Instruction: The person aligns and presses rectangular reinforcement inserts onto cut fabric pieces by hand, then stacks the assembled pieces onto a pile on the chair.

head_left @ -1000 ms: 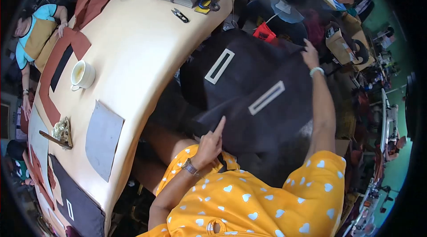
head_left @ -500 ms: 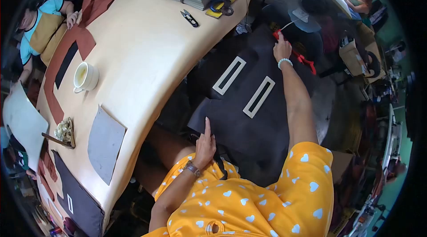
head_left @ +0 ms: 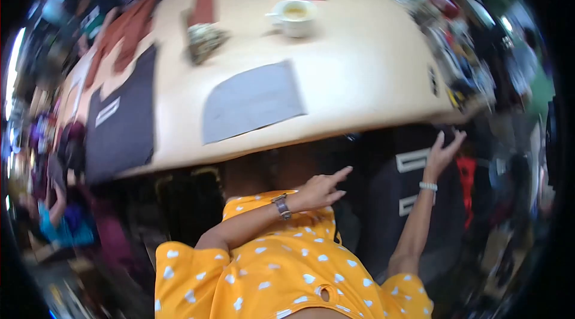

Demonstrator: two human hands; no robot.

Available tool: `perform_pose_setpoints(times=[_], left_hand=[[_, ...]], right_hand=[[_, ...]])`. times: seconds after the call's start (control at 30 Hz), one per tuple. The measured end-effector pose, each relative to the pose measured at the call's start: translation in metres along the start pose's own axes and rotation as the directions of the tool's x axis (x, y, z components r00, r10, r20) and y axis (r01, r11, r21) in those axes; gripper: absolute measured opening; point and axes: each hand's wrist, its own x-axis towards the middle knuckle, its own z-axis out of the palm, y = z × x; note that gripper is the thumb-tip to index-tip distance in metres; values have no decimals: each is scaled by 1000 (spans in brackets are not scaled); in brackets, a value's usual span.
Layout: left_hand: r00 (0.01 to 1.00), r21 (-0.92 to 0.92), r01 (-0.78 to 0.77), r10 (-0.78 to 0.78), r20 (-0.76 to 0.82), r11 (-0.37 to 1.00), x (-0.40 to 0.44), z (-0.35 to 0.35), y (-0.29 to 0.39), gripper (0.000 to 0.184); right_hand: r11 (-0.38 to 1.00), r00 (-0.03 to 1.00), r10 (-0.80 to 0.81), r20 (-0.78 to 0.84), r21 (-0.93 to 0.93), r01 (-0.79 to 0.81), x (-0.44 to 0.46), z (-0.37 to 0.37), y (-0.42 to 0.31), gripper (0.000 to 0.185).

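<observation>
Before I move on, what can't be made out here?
In the head view:
Lower white rectangular frame: partly covered by the right forearm.
Dark flat cloth panel: lower outline lost in shadow.
Right hand: blur hides whether it touches the cloth.
Jumbled items at the cream tabletop's right end: motion-blurred.

Dark panel (head_left: 383, 199) bearing white frames (head_left: 413, 155)

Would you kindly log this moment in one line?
left hand: empty, extended; right hand: empty, near dark sheet with pale rectangular frames; contact unclear
</observation>
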Motion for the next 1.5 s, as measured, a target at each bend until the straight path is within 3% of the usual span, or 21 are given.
perform_pose_setpoints(times=[0.1, 0.2, 0.23, 0.3, 0.33, 0.37, 0.4, 0.5, 0.6, 0.8, 1.0, 1.2, 1.3, 1.43, 1.5], left_hand=[[953, 20, -132, 133, -273, 991, -22, -39, 16, 51], [773, -77, -218, 124, -622, 973, -52, -81, 30, 42], [658, 22, -181, 138, -740, 983, -62, -94, 28, 38], [494, -5, -16, 3, -870, 1000, -90, -130, 25, 32], [356, 108, 113, 61, -933, 988, -105, -150, 21, 29], [223, 112, 88, 90, -971, 990, -118, -170, 12, 28], [111, 202, 184, 183, -977, 962, -133, -189, 5, 26], [-12, 228, 496, 268, -963, 838, -181, -239, -24, 21], [109, 311, 695, 333, -937, 648, -212, -278, -58, 18], [284, 303, 831, 112, -952, 466, -215, -309, -83, 24], [347, 338, 879, 35, -937, 336, -209, -320, -79, 21], [256, 250, 827, 58, -965, 504, -219, -329, -80, 22], [192, 197, 711, 83, -978, 675, -230, -334, -91, 21], [108, -114, 432, -177, -978, 894, -240, -341, -82, 19], [202, -84, 213, -128, -971, 973, -235, -335, -78, 19]], right_hand=[[985, 997, -39, 66, 171, 27, -13, 36, -96, 60], [918, 952, -198, 234, 385, 96, -33, 62, -200, 56], [890, 934, -234, 269, 445, 95, -43, 70, -229, 57], [828, 890, -324, 321, 551, 103, -64, 83, -276, 60], [830, 861, -382, 337, 534, 159, -72, 88, -291, 62], [838, 833, -437, 338, 491, 240, -82, 95, -297, 62], [837, 804, -487, 342, 445, 319, -91, 102, -301, 63], [871, 803, -476, 358, 314, 377, -91, 102, -301, 62], [886, 826, -400, 397, 397, 239, -91, 105, -294, 59], [917, 836, -358, 416, 323, 232, -93, 107, -295, 54], [931, 835, -334, 437, 292, 220, -92, 106, -301, 54], [928, 834, -338, 435, 303, 218, -93, 107, -300, 55], [925, 836, -338, 431, 315, 212, -93, 108, -300, 55], [917, 841, -344, 418, 341, 206, -93, 107, -303, 54], [914, 843, -343, 415, 353, 198, -92, 108, -302, 53]])
